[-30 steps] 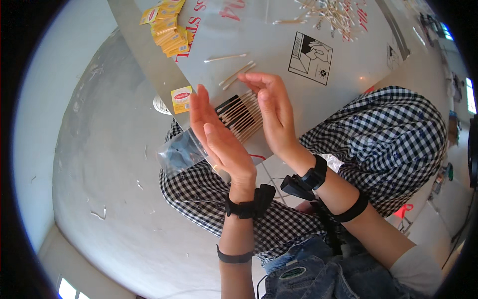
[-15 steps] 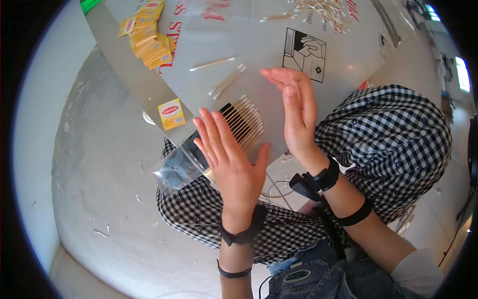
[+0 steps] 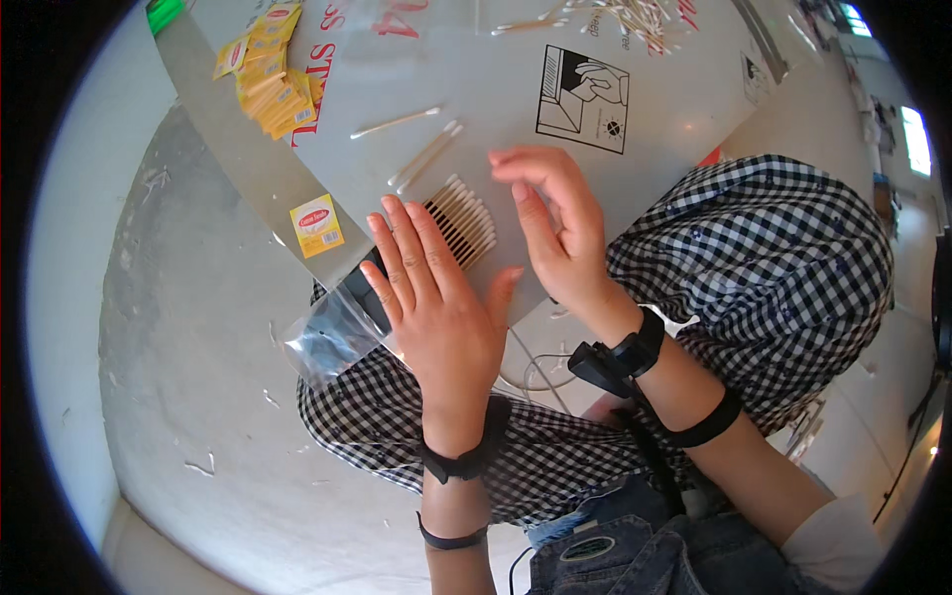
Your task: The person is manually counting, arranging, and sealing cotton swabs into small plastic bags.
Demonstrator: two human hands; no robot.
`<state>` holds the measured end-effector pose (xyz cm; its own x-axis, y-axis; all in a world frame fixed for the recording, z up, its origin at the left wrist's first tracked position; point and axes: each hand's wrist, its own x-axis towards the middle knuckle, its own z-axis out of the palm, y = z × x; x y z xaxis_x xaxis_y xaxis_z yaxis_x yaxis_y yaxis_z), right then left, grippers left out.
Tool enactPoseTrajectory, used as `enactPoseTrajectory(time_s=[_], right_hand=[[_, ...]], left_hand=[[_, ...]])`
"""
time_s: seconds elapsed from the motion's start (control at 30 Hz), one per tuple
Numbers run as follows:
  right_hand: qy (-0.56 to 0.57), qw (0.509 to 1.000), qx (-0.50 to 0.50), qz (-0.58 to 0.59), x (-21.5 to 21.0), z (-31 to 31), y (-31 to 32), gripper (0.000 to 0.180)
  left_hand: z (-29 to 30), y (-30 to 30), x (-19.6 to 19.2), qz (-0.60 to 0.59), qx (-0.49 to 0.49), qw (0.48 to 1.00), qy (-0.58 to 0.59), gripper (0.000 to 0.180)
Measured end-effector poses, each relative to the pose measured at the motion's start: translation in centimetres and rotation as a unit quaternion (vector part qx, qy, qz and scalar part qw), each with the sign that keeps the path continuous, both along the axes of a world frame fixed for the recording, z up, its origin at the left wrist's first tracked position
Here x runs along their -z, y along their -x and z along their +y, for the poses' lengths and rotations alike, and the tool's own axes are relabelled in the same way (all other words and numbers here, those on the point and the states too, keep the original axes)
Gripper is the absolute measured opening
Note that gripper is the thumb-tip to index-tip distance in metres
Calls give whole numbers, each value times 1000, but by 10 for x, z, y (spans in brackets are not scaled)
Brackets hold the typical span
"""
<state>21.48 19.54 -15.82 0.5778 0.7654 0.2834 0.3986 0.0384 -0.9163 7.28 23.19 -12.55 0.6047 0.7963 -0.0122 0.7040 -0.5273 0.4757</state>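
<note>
My left hand (image 3: 436, 307) lies flat, palm down, over the near part of a row of cotton swabs (image 3: 474, 213) and a black card strip (image 3: 362, 288). Its fingers are straight and its thumb sticks out to the right. A clear plastic bag (image 3: 332, 337) with a dark print pokes out left of this hand, over the table's near edge. Whether the swabs lie inside the bag is hidden by the hand. Just right of the swab tips, my right hand (image 3: 570, 238) is raised with fingers bent and thumb apart, holding nothing.
Three loose cotton swabs (image 3: 395, 123) lie beyond the row. A yellow card packet (image 3: 316, 226) is by the left edge, with a stack of similar packets (image 3: 273, 84) farther off. More swabs (image 3: 635, 20) are heaped at the far side of the grey table (image 3: 466, 79). Checked cloth (image 3: 754, 248) covers my lap.
The whole view has shifted, moving the scene left. My left hand covers slightly more of the swab row. My right hand's thumb has swung left, and its fingers are more bent.
</note>
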Motion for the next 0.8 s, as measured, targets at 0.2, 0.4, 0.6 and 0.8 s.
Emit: enactPoseTrajectory(time_s=[0.2, 0.4, 0.6, 0.8], right_hand=[[34, 995, -47, -86, -5, -10, 3, 22], [54, 992, -88, -72, -10, -12, -1, 16], [37, 988, -96, -119, -3, -11, 4, 13], [18, 991, -67, -114, 5, -9, 4, 23]], left_hand=[[-5, -2, 10, 101, -1, 992, -71, 95], [-4, 0, 13, 60, -9, 995, -84, 90], [-3, 4, 20, 36, -11, 995, -97, 92], [-4, 3, 25, 55, -9, 991, -119, 94]])
